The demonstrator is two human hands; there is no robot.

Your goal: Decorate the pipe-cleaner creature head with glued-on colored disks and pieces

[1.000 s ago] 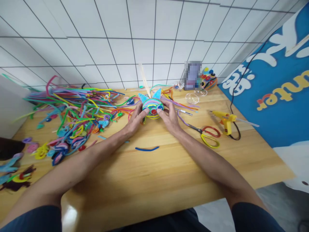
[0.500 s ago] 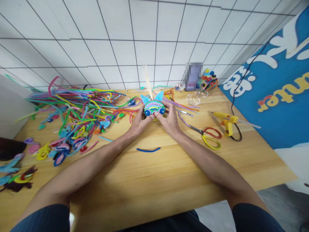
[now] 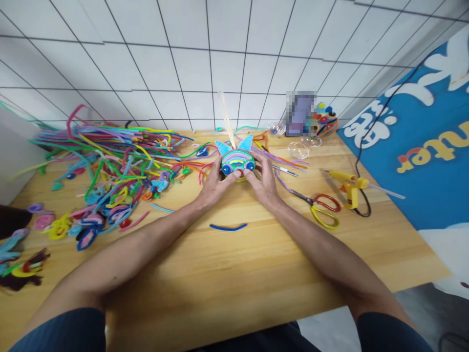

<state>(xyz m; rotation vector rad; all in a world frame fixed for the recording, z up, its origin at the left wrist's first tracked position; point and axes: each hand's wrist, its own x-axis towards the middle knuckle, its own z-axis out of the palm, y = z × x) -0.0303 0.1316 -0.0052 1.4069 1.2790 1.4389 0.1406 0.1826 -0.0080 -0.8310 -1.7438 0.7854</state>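
Observation:
Between my two hands is a pipe-cleaner animal head (image 3: 237, 157), striped in green, purple and yellow, with two light-blue pointed ears, blue bulging eyes and a small red piece low in the middle. My left hand (image 3: 216, 185) grips its left side and my right hand (image 3: 263, 181) its right side; both thumbs press at the lower front near the red piece. A pale stick (image 3: 227, 120) rises behind the ears; whether it joins the head is hidden. In front of my hands, a short dark-blue pipe cleaner (image 3: 228, 228) lies on the wooden table (image 3: 234, 274).
A heap of coloured pipe cleaners and shaped pieces (image 3: 110, 181) spreads over the left. To the right lie scissors (image 3: 318, 205) with red and yellow handles and a yellow glue gun (image 3: 348, 185) on a cord. A blurred-out phone-like object (image 3: 300, 113) leans at the back, near clear domes (image 3: 298, 150).
The camera view has shifted slightly, so the table things appear a little displaced. My hands keep the same hold on the animal head.

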